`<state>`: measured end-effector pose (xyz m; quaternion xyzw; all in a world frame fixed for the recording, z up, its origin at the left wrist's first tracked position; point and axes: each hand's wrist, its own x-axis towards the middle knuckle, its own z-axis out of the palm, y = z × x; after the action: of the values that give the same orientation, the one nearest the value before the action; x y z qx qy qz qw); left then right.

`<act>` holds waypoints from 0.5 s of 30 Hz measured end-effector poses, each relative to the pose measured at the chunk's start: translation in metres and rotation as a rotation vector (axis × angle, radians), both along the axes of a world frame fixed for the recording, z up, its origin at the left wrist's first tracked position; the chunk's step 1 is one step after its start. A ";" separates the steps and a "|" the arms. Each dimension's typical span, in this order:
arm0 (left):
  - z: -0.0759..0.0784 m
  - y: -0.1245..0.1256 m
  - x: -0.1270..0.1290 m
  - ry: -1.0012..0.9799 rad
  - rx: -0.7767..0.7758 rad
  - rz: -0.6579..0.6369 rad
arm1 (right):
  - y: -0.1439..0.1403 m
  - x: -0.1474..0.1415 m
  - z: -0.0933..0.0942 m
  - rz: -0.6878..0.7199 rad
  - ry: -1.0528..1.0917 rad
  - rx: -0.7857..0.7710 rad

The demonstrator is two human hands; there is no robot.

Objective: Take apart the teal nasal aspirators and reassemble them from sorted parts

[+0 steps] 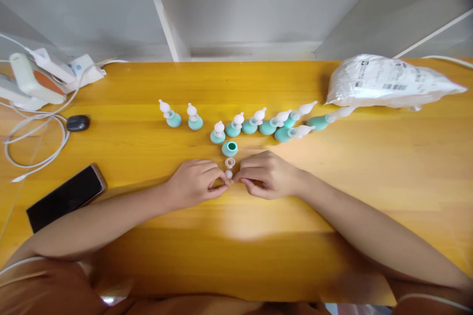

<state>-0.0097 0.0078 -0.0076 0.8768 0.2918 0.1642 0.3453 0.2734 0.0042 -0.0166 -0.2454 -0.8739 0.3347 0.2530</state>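
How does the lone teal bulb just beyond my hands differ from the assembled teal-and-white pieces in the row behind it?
The lone round teal bulb has no white tip: its opening shows bare at the top, while each assembled teal bulb with white tip is capped. It stands alone by the small clear ring; the assembled ones form a row. Both share the same teal colour and rounded shape.

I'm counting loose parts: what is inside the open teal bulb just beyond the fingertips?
The teal bulb shows only its white-rimmed opening and a dark hollow; nothing visible sits inside, but its bottom is hidden. A clear ring lies beside it, outside.
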 end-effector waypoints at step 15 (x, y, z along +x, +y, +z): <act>0.000 0.000 0.001 -0.067 0.049 -0.010 | -0.002 -0.004 -0.001 0.011 0.047 0.003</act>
<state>-0.0089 0.0080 -0.0077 0.8804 0.2715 0.1990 0.3340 0.2694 0.0025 -0.0172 -0.2323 -0.8696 0.3403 0.2719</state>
